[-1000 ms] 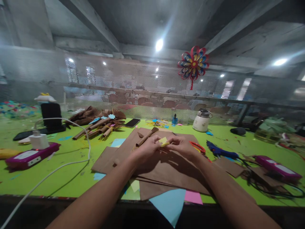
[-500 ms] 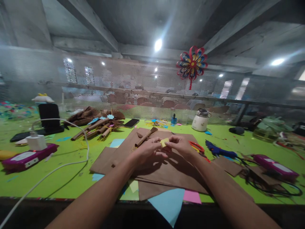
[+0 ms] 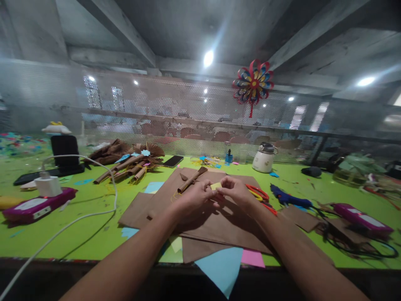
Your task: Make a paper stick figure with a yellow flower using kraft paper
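Between my fingertips is a small piece of yellow paper (image 3: 216, 186), held above stacked brown paper sheets (image 3: 244, 232). My left hand (image 3: 200, 196) pinches it from the left, its lower fingers curled beneath. From the right, my right hand (image 3: 233, 190) pinches its near edge with thumb and forefinger. Just beyond my left hand lies a rolled brown paper tube (image 3: 191, 180) with a thin yellow thread. Scissors with orange handles (image 3: 259, 192) rest to the right of my right hand, partly hidden by it.
A blue glue gun (image 3: 290, 197) and a purple power strip (image 3: 361, 218) with a black cord lie at right. At left, a white cable (image 3: 115, 196) loops from a charger on another power strip (image 3: 39, 205). A white bottle (image 3: 263, 159) stands behind; blue paper (image 3: 221, 267) overhangs the front edge.
My right-hand fingers have shifted slightly on the yellow paper, which now shows less and looks tilted flatter. Everything else on the table stays in place.
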Demonstrator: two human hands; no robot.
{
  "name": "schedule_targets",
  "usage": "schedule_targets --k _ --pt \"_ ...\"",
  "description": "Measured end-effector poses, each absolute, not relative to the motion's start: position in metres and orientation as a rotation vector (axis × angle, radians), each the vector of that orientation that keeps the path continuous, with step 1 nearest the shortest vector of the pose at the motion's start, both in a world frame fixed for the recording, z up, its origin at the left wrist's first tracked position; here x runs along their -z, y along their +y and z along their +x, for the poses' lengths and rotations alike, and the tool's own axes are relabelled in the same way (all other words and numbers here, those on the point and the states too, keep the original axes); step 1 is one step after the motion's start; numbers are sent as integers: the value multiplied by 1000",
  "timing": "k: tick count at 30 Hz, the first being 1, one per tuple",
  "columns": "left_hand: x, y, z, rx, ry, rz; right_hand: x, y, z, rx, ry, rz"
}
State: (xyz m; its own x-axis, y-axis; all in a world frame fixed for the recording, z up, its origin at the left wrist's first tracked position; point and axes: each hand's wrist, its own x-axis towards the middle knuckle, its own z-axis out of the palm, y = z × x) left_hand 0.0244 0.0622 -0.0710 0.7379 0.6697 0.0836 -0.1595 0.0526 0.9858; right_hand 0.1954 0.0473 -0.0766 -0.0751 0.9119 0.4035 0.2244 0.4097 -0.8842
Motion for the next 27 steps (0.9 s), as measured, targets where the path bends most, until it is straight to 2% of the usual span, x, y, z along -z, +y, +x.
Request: schedule_targets --k 10,27 --pt "75 67 25 -619 469 1422 77 50 197 -811 -1577 -1004" --pt "71 63 24 -633 521 1420 78 49 197 -639 -1622 -1121"
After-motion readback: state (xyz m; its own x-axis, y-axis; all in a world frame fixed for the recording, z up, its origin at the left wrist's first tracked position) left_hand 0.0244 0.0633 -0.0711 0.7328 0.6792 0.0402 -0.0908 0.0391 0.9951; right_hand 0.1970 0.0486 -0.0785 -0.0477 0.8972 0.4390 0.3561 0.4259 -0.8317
